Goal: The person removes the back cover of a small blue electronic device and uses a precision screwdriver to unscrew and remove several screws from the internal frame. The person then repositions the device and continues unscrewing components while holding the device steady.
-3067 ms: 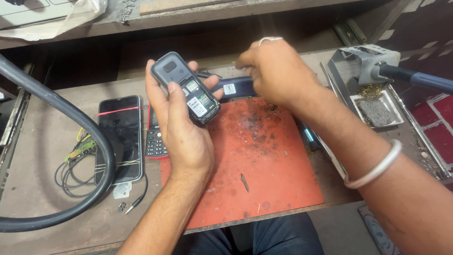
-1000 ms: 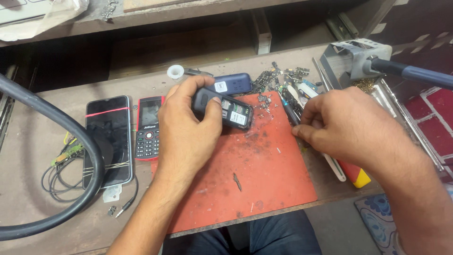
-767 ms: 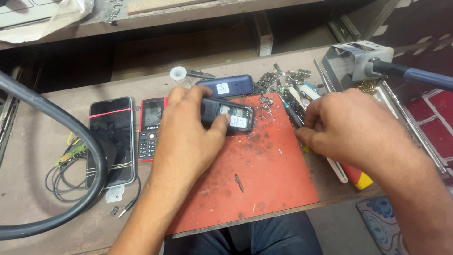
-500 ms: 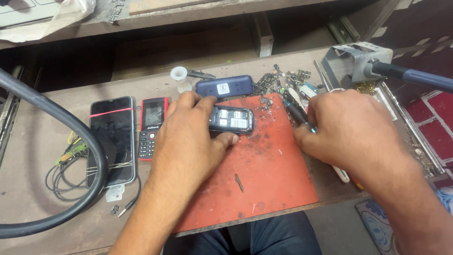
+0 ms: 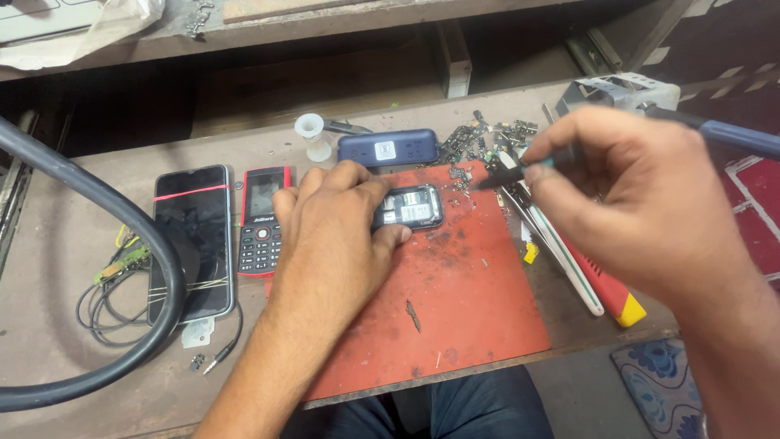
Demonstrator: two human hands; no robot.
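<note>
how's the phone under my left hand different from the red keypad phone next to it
The open phone lies sideways on the red mat, back off, insides showing, pinned by your left hand. The red keypad phone lies lengthwise on bare bench, face up, closed, untouched. Both are small handsets.

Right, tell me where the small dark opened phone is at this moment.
In the head view, the small dark opened phone lies at the top of the red rubber mat, pinned under the left hand, just below the blue phone back.

head: worn on person | faces down-forward | close over workbench (image 5: pixel 81 390) | single view
</note>
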